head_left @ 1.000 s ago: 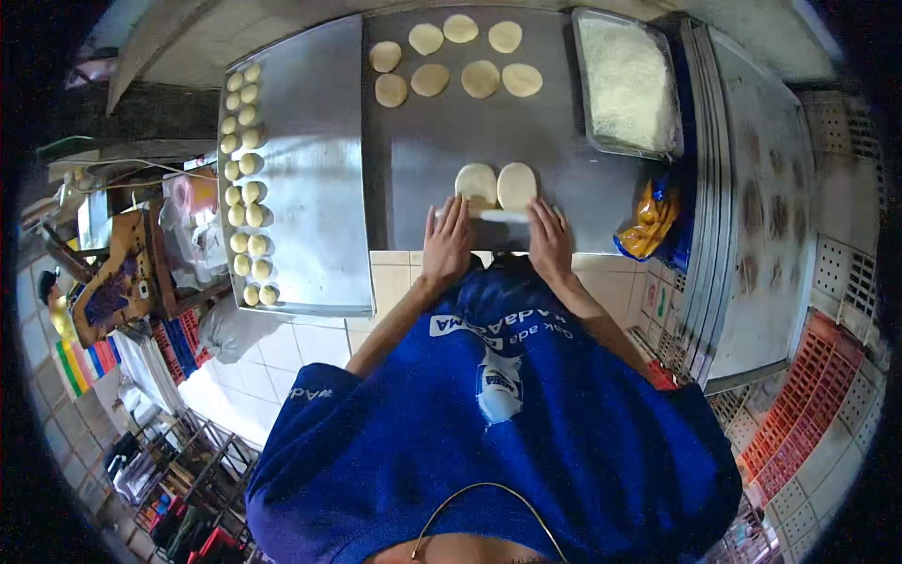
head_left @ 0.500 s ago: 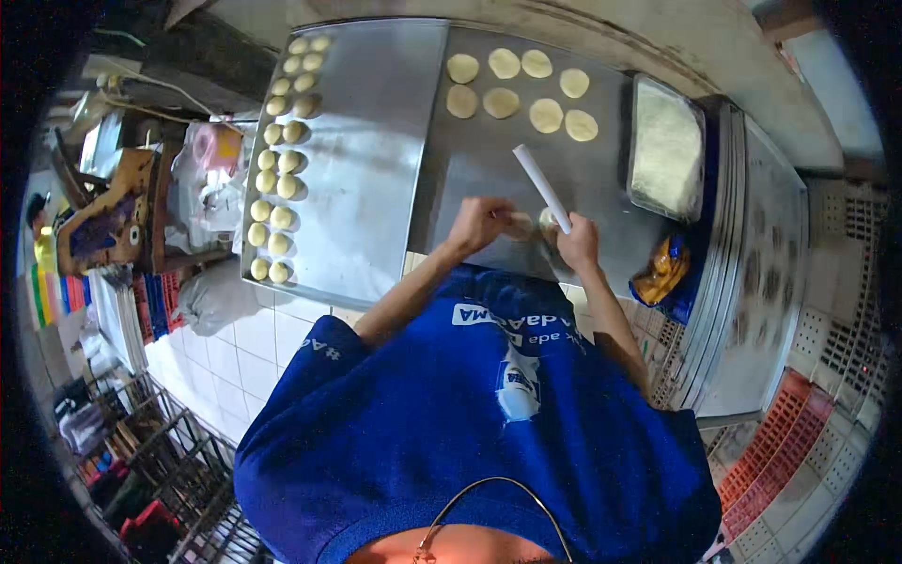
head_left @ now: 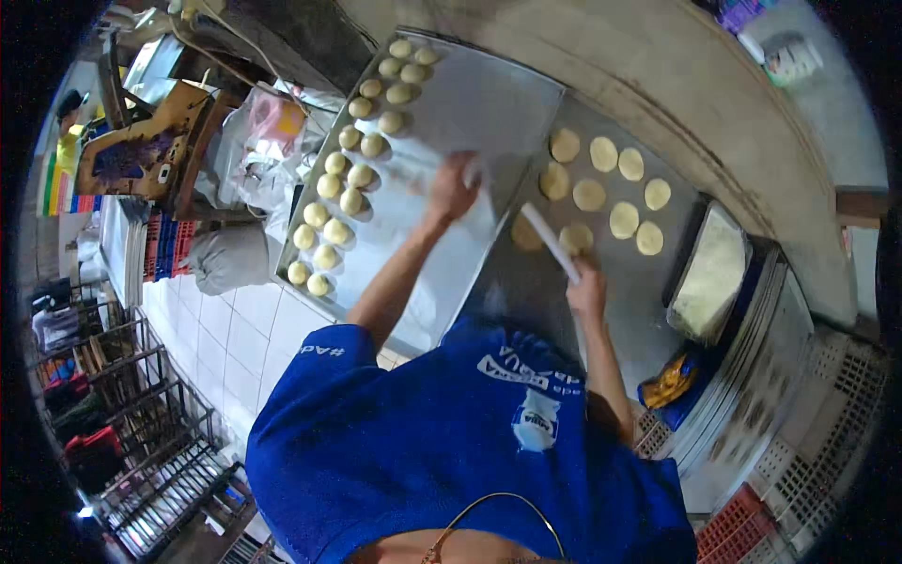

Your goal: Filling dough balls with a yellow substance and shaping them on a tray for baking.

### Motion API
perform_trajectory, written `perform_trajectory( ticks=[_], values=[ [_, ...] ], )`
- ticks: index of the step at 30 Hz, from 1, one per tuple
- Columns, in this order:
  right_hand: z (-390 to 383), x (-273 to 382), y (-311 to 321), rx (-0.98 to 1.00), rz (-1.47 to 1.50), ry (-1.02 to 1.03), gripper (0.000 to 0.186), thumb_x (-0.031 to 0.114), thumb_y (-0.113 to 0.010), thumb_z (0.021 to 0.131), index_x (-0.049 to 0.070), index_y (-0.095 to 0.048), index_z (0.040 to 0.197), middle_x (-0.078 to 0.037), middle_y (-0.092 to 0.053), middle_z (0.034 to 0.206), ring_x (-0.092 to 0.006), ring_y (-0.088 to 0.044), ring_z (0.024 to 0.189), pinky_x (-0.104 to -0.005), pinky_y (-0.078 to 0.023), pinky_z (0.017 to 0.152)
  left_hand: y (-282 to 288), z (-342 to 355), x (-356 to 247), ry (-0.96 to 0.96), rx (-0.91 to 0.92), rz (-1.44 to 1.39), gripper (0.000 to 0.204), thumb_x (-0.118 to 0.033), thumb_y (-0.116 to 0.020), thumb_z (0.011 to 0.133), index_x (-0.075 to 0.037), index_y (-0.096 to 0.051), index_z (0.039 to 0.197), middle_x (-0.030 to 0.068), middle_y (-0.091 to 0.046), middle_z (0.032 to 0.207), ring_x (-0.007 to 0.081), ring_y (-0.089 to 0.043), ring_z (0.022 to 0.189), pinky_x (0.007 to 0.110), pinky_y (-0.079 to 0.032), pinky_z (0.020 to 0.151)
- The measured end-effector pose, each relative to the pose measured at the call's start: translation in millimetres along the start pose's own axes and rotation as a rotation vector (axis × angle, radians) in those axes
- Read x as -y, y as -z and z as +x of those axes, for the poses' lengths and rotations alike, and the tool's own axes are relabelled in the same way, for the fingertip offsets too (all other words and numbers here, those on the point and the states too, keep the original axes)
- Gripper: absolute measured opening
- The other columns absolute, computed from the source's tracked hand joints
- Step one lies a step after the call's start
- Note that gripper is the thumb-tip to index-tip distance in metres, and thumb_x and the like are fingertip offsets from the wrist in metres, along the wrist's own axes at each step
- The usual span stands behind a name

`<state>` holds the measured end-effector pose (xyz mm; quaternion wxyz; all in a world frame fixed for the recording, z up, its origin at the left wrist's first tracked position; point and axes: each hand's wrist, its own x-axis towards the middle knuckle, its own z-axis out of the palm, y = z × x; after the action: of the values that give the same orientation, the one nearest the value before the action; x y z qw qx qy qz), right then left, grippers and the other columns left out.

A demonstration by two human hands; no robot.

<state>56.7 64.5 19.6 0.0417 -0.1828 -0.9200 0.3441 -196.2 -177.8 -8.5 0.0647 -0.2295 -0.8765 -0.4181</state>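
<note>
My left hand, smeared by motion, reaches over the left metal tray; whether it holds anything is unclear. Pale dough balls sit in rows along that tray's left side. My right hand grips a white rolling pin by its lower end, tilted above the right metal tray. Several flattened dough rounds lie on this tray, two of them close to the pin and partly hidden.
At right are a shallow pan of white powder, a yellow-and-blue packet, stacked metal trays and plastic crates. At left stand a wooden machine, a grey sack and racks. A person shows at the far left.
My hands have left the dough at the near edge; the pin came upright-diagonal in my right hand, and my left hand moved up-left onto the left tray. The view has turned.
</note>
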Motion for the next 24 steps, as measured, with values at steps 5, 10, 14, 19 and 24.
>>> perform_trajectory(
  ticks=[5,10,14,19,24],
  values=[
    [-25.9,7.1,9.1,-0.009,-0.069,-0.278,0.013,0.002,-0.063,0.076,0.001,-0.063,0.089,-0.020,-0.064,0.089,-0.0412,-0.060,0.081,-0.0473,-0.049,0.073,-0.6,151.0,93.1,-0.079,-0.218,0.297,0.042,-0.017,-0.062,0.084,-0.003,-0.056,0.123,0.0180,-0.055,0.128,0.0391,-0.053,0.111,0.044,-0.046,0.091],
    [-49.2,-17.0,9.0,-0.074,-0.016,-0.106,0.018,0.004,-0.064,0.077,0.002,-0.063,0.095,-0.018,-0.062,0.094,-0.0356,-0.058,0.076,-0.0430,-0.047,0.065,28.5,230.4,251.1,-0.279,-0.441,0.874,0.043,-0.037,-0.061,0.082,-0.004,-0.060,0.111,0.0163,-0.062,0.101,0.0363,-0.060,0.082,0.047,-0.048,0.075],
    [-86.6,-14.5,24.5,-0.244,-0.102,-0.302,0.028,0.005,-0.065,0.076,0.000,-0.063,0.104,-0.018,-0.063,0.092,-0.0334,-0.060,0.074,-0.0419,-0.049,0.065,-27.4,261.0,177.6,0.125,-0.235,0.830,0.045,-0.042,-0.056,0.085,-0.005,-0.061,0.111,0.0167,-0.064,0.101,0.0355,-0.064,0.087,0.047,-0.050,0.077],
    [-138.8,-33.8,2.6,-0.384,0.277,-0.563,0.026,0.015,-0.068,0.084,0.000,-0.064,0.105,-0.013,-0.063,0.080,-0.0246,-0.057,0.064,-0.0357,-0.046,0.058,-2.2,260.1,87.4,0.377,0.013,0.564,0.042,-0.045,-0.056,0.086,-0.008,-0.062,0.104,0.0168,-0.067,0.091,0.0375,-0.066,0.075,0.048,-0.052,0.064],
    [-135.4,-18.1,30.3,-0.437,0.068,-0.610,0.025,0.026,-0.068,0.091,0.004,-0.064,0.102,-0.007,-0.055,0.064,-0.0193,-0.048,0.055,-0.0333,-0.042,0.053,-31.6,81.7,-49.8,-0.067,0.283,0.161,0.042,-0.020,-0.075,0.078,-0.009,-0.062,0.117,0.0067,-0.069,0.083,0.0249,-0.062,0.062,0.038,-0.049,0.055]
  ],
)
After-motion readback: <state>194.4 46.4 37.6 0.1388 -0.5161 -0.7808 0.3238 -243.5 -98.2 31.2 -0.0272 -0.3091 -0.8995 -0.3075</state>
